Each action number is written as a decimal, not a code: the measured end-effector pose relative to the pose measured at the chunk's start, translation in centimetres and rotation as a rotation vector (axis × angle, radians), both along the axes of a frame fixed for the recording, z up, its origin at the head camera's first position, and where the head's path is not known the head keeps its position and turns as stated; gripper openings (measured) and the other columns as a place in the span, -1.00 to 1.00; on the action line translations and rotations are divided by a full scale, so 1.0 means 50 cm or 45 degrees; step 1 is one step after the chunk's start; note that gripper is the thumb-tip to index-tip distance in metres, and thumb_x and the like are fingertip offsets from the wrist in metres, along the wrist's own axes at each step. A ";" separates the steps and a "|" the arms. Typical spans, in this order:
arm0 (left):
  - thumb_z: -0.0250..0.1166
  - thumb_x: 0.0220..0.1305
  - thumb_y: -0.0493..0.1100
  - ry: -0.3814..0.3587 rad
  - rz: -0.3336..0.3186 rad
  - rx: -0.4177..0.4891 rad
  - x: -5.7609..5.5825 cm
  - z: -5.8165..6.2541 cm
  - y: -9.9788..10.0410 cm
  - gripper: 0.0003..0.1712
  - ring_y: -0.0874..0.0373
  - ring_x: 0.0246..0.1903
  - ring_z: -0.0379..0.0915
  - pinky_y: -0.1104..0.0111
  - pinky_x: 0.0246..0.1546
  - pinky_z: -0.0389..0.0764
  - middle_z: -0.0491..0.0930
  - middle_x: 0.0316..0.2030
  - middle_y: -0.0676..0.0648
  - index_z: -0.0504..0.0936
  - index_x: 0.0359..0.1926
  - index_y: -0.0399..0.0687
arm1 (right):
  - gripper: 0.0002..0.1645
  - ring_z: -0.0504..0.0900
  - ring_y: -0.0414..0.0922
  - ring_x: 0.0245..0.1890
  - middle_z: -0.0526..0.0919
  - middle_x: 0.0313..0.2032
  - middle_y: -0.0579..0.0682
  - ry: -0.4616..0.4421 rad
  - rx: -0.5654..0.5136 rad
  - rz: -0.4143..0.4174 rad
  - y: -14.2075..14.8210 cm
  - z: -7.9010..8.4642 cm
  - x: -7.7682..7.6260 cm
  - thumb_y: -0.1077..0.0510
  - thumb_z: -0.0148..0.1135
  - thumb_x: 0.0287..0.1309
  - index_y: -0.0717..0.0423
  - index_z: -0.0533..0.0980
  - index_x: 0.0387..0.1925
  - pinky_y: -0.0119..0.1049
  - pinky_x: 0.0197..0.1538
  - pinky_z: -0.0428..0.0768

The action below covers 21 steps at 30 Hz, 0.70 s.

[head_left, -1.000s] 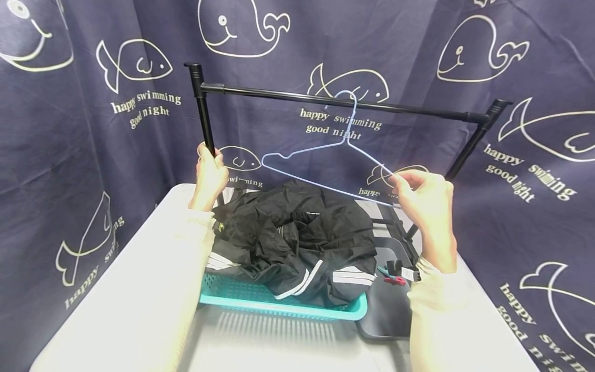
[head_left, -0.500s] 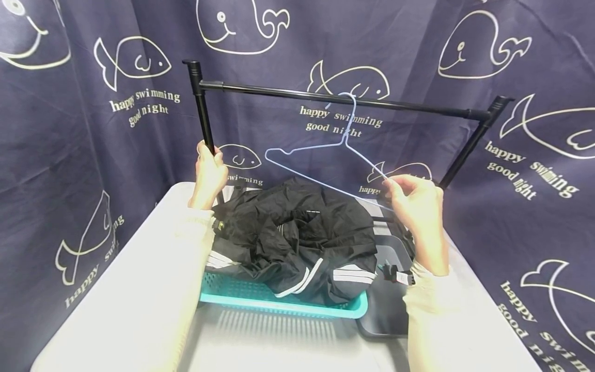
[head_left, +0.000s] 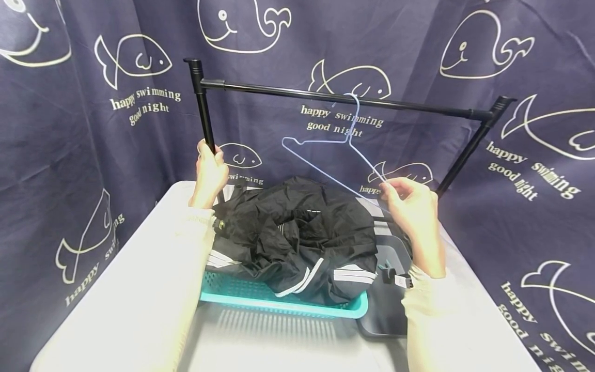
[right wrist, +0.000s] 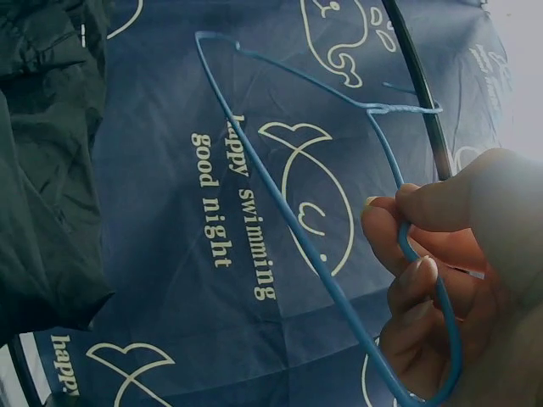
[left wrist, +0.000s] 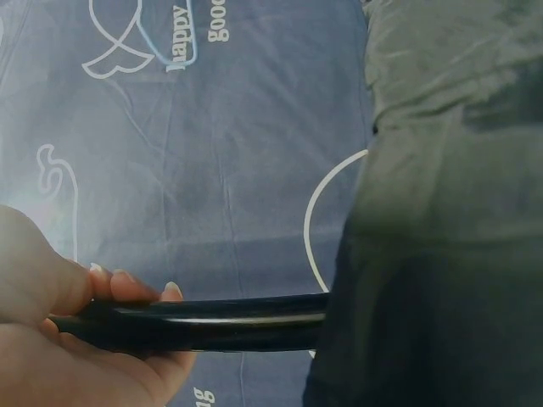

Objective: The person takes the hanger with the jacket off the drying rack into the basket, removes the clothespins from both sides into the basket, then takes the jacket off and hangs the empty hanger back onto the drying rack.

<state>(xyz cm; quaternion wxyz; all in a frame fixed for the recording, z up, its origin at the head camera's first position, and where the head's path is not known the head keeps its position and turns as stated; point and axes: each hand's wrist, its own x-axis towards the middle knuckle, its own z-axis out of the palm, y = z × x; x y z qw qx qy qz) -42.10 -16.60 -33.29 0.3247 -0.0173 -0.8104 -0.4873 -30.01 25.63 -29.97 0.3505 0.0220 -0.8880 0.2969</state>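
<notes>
A thin light-blue wire hanger (head_left: 321,173) hangs tilted, its hook over the top bar of a black clothes rack (head_left: 288,92). My right hand (head_left: 413,209) pinches the hanger's right shoulder between thumb and fingers. In the right wrist view the hanger (right wrist: 293,216) runs through the right hand (right wrist: 450,263), with the hook around the bar. My left hand (head_left: 210,168) grips the rack's left post. The left wrist view shows the fingers of the left hand (left wrist: 110,331) curled round that black post (left wrist: 246,322).
A black garment (head_left: 297,232) with white stripes lies bunched in a turquoise basket (head_left: 283,306) below the bar. Beside it on the white table (head_left: 260,346) is a dark grey tray (head_left: 383,315) with small items, partly hidden by the right sleeve. A patterned curtain (head_left: 139,206) stands behind.
My right hand has moved left and slightly down, and the hanger's left end has swung right and up. The hook stays over the bar. The left hand keeps its grip on the post.
</notes>
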 end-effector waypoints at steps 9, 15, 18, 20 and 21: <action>-0.02 0.50 -0.30 -0.027 0.007 0.006 0.002 0.001 0.000 -0.65 -0.32 0.07 0.45 -0.10 0.19 0.39 0.51 -0.07 -0.32 0.25 0.24 -0.26 | -0.77 0.68 -0.26 -0.45 0.81 -0.39 -0.08 -0.035 -0.005 -0.001 -0.006 -0.012 -0.003 -0.06 0.28 0.36 -0.09 0.77 -0.20 -0.35 -0.27 0.44; -0.01 0.50 -0.31 -0.021 0.005 0.007 0.001 0.001 -0.001 -0.66 -0.35 0.07 0.45 -0.11 0.21 0.38 0.52 -0.06 -0.34 0.27 0.23 -0.27 | -0.73 0.71 -0.03 -0.40 0.82 -0.31 -0.02 -0.032 0.007 0.017 -0.009 -0.017 -0.003 -0.08 0.28 0.34 -0.04 0.77 -0.16 -0.23 -0.28 0.48; 0.00 0.50 -0.31 -0.020 0.002 0.009 0.001 0.001 -0.001 -0.66 -0.35 0.07 0.45 -0.11 0.21 0.38 0.52 -0.06 -0.34 0.27 0.22 -0.27 | -0.72 0.68 -0.04 -0.41 0.82 -0.31 -0.03 -0.025 0.006 0.014 -0.010 -0.020 -0.003 -0.07 0.30 0.33 -0.03 0.77 -0.14 -0.21 -0.29 0.46; 0.00 0.50 -0.31 -0.021 0.001 0.008 0.000 0.001 -0.001 -0.66 -0.36 0.07 0.44 -0.11 0.21 0.37 0.52 -0.06 -0.34 0.28 0.22 -0.28 | -0.73 0.66 -0.05 -0.41 0.82 -0.31 -0.03 -0.020 0.009 0.009 -0.010 -0.022 -0.004 -0.07 0.31 0.32 -0.04 0.77 -0.13 -0.21 -0.29 0.45; 0.00 0.50 -0.32 -0.021 -0.001 0.007 0.000 0.002 0.000 -0.66 -0.36 0.07 0.45 -0.11 0.21 0.37 0.52 -0.06 -0.35 0.28 0.23 -0.29 | -0.73 0.65 -0.05 -0.42 0.82 -0.32 -0.03 -0.019 0.010 0.008 -0.010 -0.023 -0.004 -0.06 0.31 0.31 -0.04 0.77 -0.12 -0.20 -0.29 0.44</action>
